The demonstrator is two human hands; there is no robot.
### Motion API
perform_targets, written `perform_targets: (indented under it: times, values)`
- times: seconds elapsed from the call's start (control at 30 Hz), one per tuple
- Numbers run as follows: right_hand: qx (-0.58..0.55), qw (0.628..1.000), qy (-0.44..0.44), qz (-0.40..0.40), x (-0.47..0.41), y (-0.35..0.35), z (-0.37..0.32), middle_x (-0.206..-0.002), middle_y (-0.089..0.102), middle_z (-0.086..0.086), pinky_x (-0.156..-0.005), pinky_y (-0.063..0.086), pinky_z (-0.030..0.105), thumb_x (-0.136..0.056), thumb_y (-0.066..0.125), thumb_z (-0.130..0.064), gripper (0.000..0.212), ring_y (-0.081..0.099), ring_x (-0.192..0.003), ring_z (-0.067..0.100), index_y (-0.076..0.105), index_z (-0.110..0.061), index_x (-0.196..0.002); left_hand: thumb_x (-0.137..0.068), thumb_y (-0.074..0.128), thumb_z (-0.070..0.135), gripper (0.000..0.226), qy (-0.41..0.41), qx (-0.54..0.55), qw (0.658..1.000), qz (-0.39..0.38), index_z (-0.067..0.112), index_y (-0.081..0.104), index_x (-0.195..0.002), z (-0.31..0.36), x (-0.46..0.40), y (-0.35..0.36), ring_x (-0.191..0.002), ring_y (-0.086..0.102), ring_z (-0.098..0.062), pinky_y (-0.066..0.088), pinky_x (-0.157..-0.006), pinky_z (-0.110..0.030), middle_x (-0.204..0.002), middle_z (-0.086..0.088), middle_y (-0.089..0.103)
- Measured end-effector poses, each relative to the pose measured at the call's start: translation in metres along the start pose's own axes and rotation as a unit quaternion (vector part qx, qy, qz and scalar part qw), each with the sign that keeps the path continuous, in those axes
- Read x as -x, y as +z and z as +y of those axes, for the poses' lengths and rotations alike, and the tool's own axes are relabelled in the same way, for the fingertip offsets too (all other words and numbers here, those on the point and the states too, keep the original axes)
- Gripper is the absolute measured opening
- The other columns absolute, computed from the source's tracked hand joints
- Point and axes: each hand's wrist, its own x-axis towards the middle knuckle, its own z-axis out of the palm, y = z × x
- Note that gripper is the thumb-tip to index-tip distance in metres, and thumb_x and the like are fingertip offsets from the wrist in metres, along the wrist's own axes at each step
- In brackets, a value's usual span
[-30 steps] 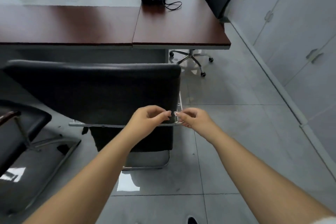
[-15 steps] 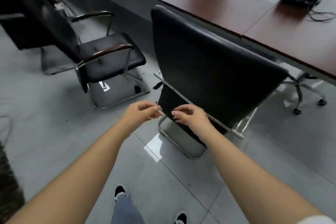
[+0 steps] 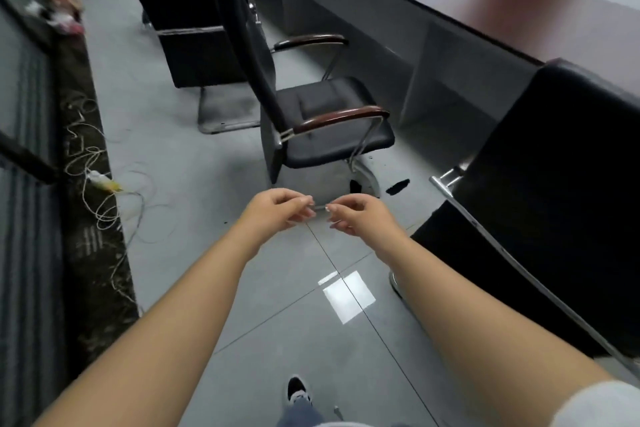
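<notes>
Both my arms reach out in front of me over the grey tiled floor. My left hand (image 3: 277,210) and my right hand (image 3: 356,215) hang in the air with curled fingers, their fingertips almost meeting. Between the fingertips they pinch a small thin grey thing (image 3: 320,207), one end each; it is too small to identify. Neither hand touches a chair.
A black chair with brown armrests (image 3: 329,121) stands just beyond my hands. Another black chair back (image 3: 554,201) is close on the right, against the long brown table (image 3: 519,0). Loose cables (image 3: 100,191) lie on the floor at left beside a dark mat. My shoe (image 3: 298,392) shows below.
The view has swung left, so the chair back that was behind my hands now stands to the right. My hands keep their fingertips-together pose and now hang over open floor.
</notes>
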Motion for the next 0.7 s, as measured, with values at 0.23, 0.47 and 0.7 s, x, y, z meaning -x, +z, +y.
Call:
perform_targets:
  times: [0.23, 0.47, 0.7]
  values:
    - [0.009, 0.999, 0.013, 0.035, -0.077, 0.017, -0.03, -0.068, 0.058, 0.005, -0.063, 0.045, 0.019, -0.088, 0.062, -0.01, 0.009, 0.052, -0.055, 0.009, 0.061, -0.011, -0.079, -0.09, 0.057, 0.021, 0.013, 0.007, -0.001, 0.999, -0.032, 0.02, 0.065, -0.08, 0.016, -0.083, -0.036, -0.06, 0.063, 0.005, 0.044, -0.052, -0.006, -0.07, 0.008, 0.069]
    - [0.021, 0.998, 0.03, 0.053, -0.18, -0.016, -0.047, -0.07, 0.061, 0.005, -0.068, 0.046, 0.023, -0.088, 0.062, -0.014, 0.014, 0.054, -0.066, 0.017, 0.06, -0.016, -0.075, -0.09, 0.058, 0.022, 0.013, -0.029, -0.006, 0.998, -0.049, 0.021, 0.065, -0.079, 0.033, -0.199, -0.027, -0.087, 0.066, -0.017, 0.049, -0.086, -0.03, -0.077, 0.003, 0.071]
    - [0.02, 0.994, 0.099, 0.051, -0.304, -0.067, -0.07, -0.073, 0.063, 0.005, -0.082, 0.052, 0.029, -0.089, 0.062, -0.019, 0.011, 0.061, -0.071, 0.017, 0.062, -0.014, -0.079, -0.093, 0.053, 0.023, 0.017, -0.098, 0.019, 0.995, -0.018, 0.023, 0.065, -0.082, 0.049, -0.314, -0.013, -0.072, 0.062, -0.006, 0.045, -0.077, -0.024, -0.068, 0.01, 0.071]
